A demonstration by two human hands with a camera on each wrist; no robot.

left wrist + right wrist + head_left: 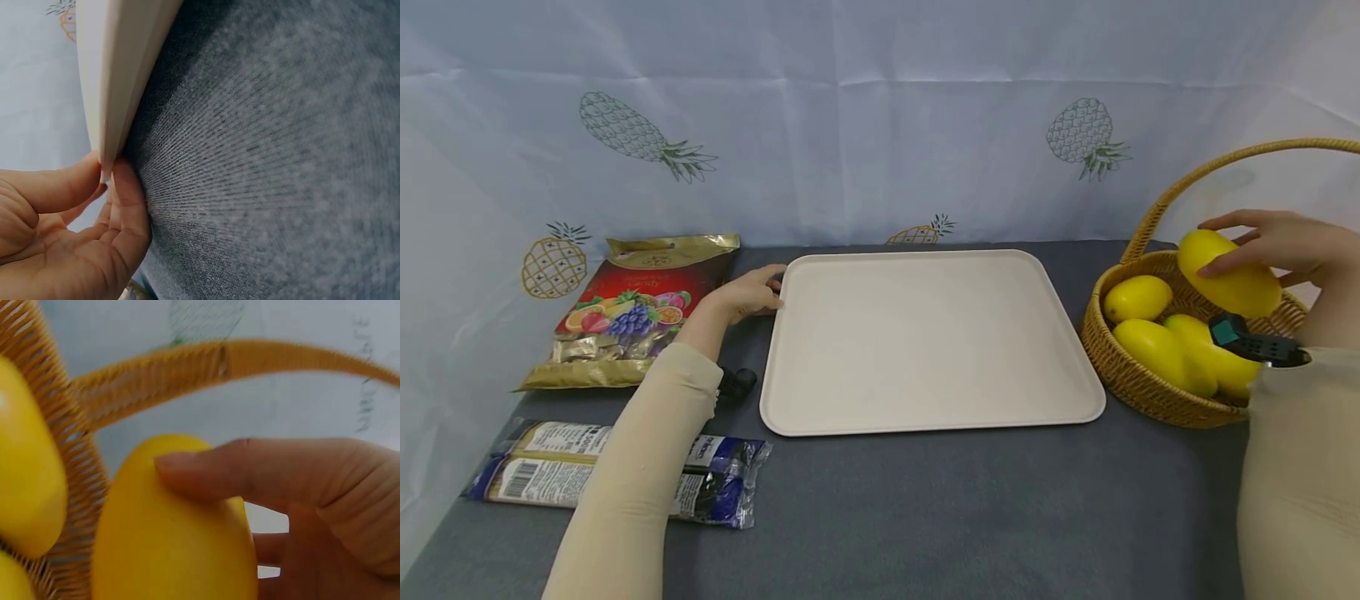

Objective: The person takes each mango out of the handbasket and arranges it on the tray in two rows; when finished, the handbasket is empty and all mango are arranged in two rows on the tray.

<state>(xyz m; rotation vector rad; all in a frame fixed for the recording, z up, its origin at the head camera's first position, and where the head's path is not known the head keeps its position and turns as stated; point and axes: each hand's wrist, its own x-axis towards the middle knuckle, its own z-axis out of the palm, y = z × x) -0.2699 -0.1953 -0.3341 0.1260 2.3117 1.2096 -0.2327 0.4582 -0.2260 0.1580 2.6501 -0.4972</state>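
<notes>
My left hand [751, 293] is at the left edge of a cream rectangular tray [925, 342]. In the left wrist view, the thumb and fingers of that hand pinch the tray's rim [119, 81]. On the right, my right hand [1288, 242] grips a smooth yellow mango [1228, 275] between thumb and fingers, over a wicker basket [1150, 400]. Close up in the right wrist view, the thumb lies across the mango [175, 537]; its lower end runs out of frame. Several more yellow fruits [1157, 354] lie inside the basket.
A red and gold candy bag [632, 308] leans at the back left. In front of it lies a blue and clear plastic packet [557, 462], partly behind my left sleeve. The basket's tall handle [1210, 171] arches up beside my right hand. Behind the grey tabletop [940, 508] hangs a pineapple-print cloth [865, 150].
</notes>
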